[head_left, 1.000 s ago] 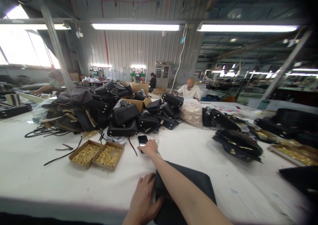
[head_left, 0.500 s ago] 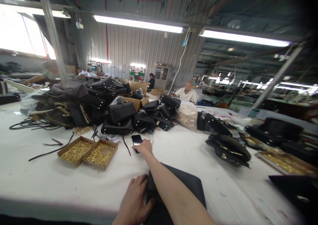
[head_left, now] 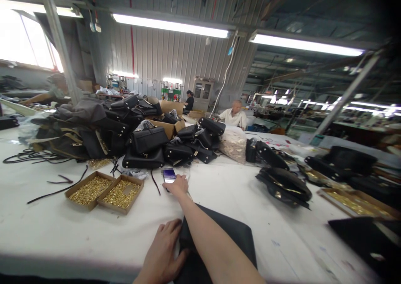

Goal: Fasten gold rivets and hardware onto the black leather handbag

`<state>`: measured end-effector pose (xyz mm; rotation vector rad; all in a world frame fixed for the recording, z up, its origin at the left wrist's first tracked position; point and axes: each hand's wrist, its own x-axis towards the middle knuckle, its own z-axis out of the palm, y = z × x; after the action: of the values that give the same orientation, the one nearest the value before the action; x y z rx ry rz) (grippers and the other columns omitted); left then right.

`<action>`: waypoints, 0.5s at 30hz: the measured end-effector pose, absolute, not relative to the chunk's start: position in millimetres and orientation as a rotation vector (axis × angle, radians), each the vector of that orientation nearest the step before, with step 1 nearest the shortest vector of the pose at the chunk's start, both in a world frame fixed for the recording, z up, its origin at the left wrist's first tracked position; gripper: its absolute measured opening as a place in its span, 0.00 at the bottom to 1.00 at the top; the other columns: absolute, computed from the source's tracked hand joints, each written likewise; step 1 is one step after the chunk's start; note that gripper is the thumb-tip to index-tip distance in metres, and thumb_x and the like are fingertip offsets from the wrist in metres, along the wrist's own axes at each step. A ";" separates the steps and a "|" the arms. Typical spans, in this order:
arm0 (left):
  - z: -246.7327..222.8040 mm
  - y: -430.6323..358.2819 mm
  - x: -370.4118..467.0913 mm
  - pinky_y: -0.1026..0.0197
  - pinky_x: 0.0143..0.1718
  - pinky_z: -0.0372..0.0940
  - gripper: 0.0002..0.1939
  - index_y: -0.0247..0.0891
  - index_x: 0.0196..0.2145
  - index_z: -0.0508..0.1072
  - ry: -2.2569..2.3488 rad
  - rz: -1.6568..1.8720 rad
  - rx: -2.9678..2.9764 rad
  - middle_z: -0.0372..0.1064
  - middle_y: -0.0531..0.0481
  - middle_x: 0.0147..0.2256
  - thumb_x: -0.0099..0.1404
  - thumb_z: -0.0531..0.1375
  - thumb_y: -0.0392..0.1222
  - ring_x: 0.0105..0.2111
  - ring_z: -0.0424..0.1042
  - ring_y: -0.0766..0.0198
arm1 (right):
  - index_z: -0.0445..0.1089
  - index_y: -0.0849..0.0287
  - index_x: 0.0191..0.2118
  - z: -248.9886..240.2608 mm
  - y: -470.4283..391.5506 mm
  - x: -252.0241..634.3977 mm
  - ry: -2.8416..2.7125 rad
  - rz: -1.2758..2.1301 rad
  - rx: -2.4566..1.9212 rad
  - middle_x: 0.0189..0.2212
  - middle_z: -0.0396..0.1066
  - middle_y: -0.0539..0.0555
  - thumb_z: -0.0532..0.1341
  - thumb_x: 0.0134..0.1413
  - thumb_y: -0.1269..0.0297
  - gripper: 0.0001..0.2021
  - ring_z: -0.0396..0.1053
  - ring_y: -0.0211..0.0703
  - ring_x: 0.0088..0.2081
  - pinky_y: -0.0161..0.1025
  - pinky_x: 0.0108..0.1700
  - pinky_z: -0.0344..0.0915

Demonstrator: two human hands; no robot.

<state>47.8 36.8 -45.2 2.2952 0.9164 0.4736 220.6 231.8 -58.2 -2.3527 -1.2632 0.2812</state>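
Note:
My right hand (head_left: 177,185) is stretched out over the white table (head_left: 125,238) and grips the lower end of a smartphone (head_left: 169,174). Its screen is lit, with white and purple areas too small to read. Close to me, a black leather bag (head_left: 232,225) lies on the table, partly covered by my right forearm. My left hand (head_left: 164,250) is closed on the bag's left edge, thumb on top; its fingertips lie at the far side of that edge.
Two cardboard trays (head_left: 120,207) of small gold metal pieces stand left of the phone. Beyond lies a heap of black handbags (head_left: 150,140). At right are another black bag (head_left: 283,188) and a tray of gold parts (head_left: 351,204). A co-worker (head_left: 233,116) sits across the table.
The phone's screen has gone from dark to lit. My right hand stays at the phone and my left hand on the bag; the whole view has shifted slightly.

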 end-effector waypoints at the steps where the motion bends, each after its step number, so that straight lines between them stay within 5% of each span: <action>1: -45.2 36.6 48.0 0.47 0.74 0.53 0.38 0.50 0.72 0.67 0.914 0.472 2.296 0.63 0.46 0.73 0.68 0.65 0.56 0.71 0.61 0.43 | 0.73 0.61 0.62 -58.9 231.8 220.8 -1.266 0.280 -2.351 0.62 0.68 0.72 0.76 0.38 0.35 0.48 0.69 0.72 0.62 0.57 0.63 0.68; 15: -41.7 36.2 51.1 0.44 0.74 0.53 0.38 0.48 0.73 0.67 0.925 0.455 2.326 0.63 0.43 0.73 0.68 0.63 0.54 0.71 0.61 0.40 | 0.73 0.61 0.61 -60.3 230.1 219.9 -1.269 0.263 -2.336 0.63 0.68 0.72 0.75 0.39 0.35 0.46 0.69 0.72 0.63 0.57 0.63 0.68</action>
<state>51.1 36.2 -41.7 2.3255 0.9253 0.4554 219.9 230.1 -60.3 -2.3361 -1.2694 0.2628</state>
